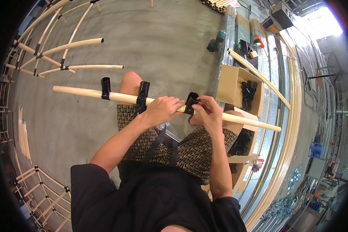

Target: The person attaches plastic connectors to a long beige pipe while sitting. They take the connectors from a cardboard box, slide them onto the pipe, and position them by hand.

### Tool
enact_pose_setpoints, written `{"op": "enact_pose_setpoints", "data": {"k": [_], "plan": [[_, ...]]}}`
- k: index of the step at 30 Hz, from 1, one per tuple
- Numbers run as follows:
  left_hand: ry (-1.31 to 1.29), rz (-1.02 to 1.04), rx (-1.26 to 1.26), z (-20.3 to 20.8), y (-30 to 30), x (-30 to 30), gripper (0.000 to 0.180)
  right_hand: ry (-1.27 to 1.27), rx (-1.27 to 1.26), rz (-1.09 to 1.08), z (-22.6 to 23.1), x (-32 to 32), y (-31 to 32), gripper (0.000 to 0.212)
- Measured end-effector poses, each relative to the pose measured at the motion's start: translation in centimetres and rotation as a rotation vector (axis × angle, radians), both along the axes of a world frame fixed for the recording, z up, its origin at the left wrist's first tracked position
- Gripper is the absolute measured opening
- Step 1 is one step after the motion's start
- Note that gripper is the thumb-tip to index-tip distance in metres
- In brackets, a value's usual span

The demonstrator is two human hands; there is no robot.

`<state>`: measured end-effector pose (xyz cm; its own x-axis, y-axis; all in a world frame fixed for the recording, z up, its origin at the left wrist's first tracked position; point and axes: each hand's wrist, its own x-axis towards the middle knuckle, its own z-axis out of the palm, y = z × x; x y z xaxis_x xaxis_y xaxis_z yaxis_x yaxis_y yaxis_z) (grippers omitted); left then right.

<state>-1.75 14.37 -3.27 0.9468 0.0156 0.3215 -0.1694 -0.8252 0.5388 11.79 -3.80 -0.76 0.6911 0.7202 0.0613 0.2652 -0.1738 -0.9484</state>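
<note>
A long cream-coloured pipe (77, 92) lies crosswise over my thighs. Three black pipe joints sit along it: a left joint (105, 87), a middle joint (142, 96) and a right joint (190, 103). My left hand (162, 109) is closed over the pipe between the middle and right joints, its fingertips reaching toward the right one. Thumb and fingers of my right hand (208, 113) pinch the right joint from its right side. That joint's open socket faces up and away from me. The undersides of the joints are hidden.
An open cardboard box (227, 87) of black joints stands at the right, with more joints in a nearer box (241, 142). A loose pipe (259, 75) lies across the far box. Pipe frames (38, 55) stand at the left. A power tool (215, 42) is farther ahead.
</note>
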Motion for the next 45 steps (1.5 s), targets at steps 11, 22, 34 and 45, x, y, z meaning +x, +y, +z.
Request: {"op": "enact_pose_setpoints", "data": {"k": [11, 22, 34, 45], "plan": [[0.033, -0.012, -0.014, 0.5, 0.0, 0.1, 0.043, 0.16, -0.154, 0.197, 0.3, 2.2, 0.4, 0.05], [0.006, 0.024, 0.079, 0.8, -0.2, -0.3, 0.044, 0.439, -0.169, 0.326, 1.6, 3.8, 1.7, 0.048], [0.017, 0.047, 0.051, 0.8, -0.1, -0.5, 0.039, 0.338, -0.195, 0.246, 1.6, 2.7, 1.6, 0.046], [0.256, 0.025, -0.591, 0.9, 0.6, 0.6, 0.043, -0.015, -0.092, 0.233, 1.8, 1.3, 1.1, 0.041]]}}
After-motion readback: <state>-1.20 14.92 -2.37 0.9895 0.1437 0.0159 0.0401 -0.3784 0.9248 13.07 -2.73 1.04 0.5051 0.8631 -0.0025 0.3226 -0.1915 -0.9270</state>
